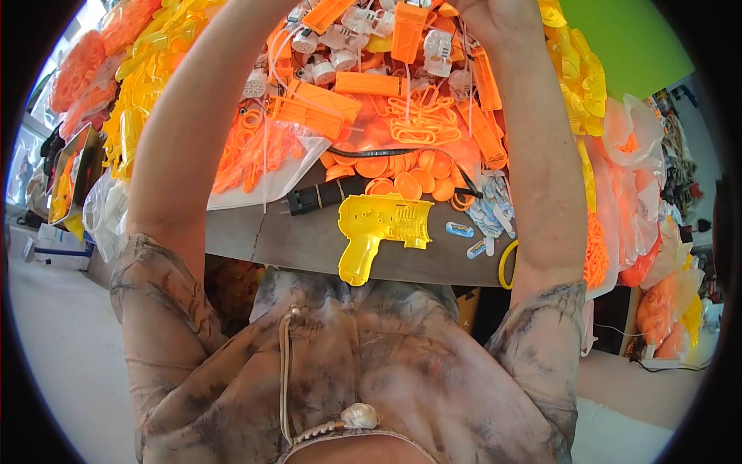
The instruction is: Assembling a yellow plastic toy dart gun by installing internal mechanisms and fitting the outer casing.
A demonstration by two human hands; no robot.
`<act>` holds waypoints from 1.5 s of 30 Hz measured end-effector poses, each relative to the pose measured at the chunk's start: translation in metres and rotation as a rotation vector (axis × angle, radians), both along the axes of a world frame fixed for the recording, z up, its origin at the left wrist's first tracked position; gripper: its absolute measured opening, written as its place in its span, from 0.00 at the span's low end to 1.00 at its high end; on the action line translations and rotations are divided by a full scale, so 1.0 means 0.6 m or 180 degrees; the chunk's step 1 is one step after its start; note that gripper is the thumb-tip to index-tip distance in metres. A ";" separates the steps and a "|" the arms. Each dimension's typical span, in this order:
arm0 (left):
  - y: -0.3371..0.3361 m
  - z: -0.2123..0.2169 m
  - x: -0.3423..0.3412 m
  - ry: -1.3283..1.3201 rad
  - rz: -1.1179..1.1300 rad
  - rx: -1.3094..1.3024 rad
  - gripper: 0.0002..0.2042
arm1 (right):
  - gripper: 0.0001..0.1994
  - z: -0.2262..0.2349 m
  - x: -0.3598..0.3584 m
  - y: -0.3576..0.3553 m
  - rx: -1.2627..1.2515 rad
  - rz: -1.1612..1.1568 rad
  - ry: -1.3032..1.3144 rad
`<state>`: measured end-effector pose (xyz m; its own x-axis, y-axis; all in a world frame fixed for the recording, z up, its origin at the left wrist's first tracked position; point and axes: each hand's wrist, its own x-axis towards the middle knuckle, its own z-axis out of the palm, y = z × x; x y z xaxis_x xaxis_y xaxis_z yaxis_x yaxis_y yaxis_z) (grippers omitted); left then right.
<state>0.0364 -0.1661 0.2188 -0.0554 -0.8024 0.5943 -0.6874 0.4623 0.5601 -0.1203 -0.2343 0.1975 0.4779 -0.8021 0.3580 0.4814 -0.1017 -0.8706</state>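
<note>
Both my arms stretch forward over a heap of toy parts. My left hand lies beyond the upper edge; only its forearm shows. Of my right hand, the heel and part of the palm show at the top, and its fingers are cut off. Nearest to it are white mechanism units with clear parts and orange rectangular pieces. A yellow toy gun half-shell lies at the table's near edge, its grip toward me, untouched. Orange round caps are piled just behind it.
A black block-like tool and a black cable lie by the caps. Small stickers and a yellow loop are at the right. Yellow parts and orange-filled bags flank the grey table.
</note>
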 end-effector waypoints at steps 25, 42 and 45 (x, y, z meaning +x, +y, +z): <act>0.244 -0.327 -0.105 0.1240 -0.0689 0.2225 0.19 | 0.03 -0.288 -0.172 0.292 0.0821 -0.0094 0.2709; 0.251 -0.367 -0.144 0.2399 -0.0469 0.1945 0.18 | 0.06 -0.372 -0.138 0.331 -0.0478 -0.2007 0.2399; 0.251 -0.371 -0.143 0.2222 -0.0442 0.1980 0.18 | 0.06 -0.381 -0.138 0.334 -0.1110 -0.2242 0.2478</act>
<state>-0.0494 -0.0154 -0.0039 0.0325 -0.9995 -0.0033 -0.0648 -0.0054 0.9979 -0.2031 -0.0337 -0.0309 0.1469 -0.8969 0.4171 -0.4476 -0.4363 -0.7806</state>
